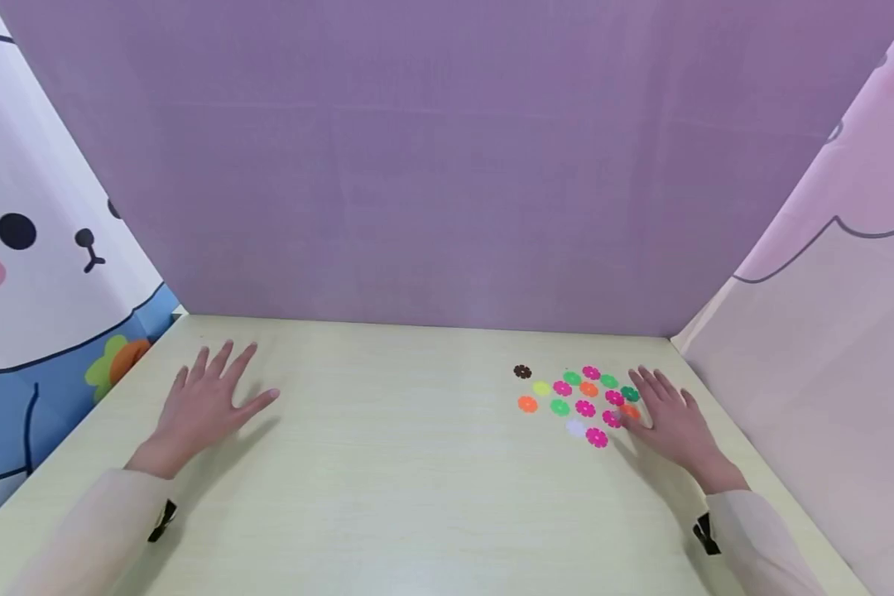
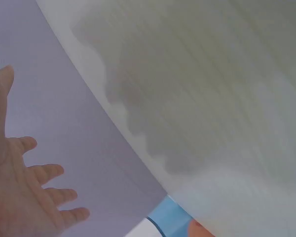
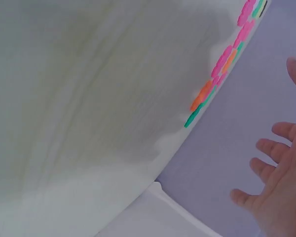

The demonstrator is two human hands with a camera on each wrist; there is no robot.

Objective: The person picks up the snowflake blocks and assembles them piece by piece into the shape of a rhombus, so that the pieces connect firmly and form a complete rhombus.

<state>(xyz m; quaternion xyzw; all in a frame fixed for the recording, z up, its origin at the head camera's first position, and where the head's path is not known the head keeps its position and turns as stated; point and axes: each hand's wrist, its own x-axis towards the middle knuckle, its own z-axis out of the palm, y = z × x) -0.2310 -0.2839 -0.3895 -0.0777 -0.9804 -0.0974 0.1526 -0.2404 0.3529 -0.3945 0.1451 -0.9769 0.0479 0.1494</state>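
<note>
On the right half of the table lies a loose group of small flat flower-shaped pieces in pink, green, orange, yellow, white and dark brown. My right hand hovers at the right side of this group, fingers spread and holding nothing; in the head view it partly covers an orange piece. The right wrist view shows the pieces edge-on along the table's far side, apart from the hand. Over the table's left side, my left hand is spread with nothing in it, casting a shadow below.
The pale wooden table backs onto a purple cloth wall. A printed panel with a cartoon animal stands on the left, and a pink and white panel on the right. A dark brown flower piece lies at the group's far left.
</note>
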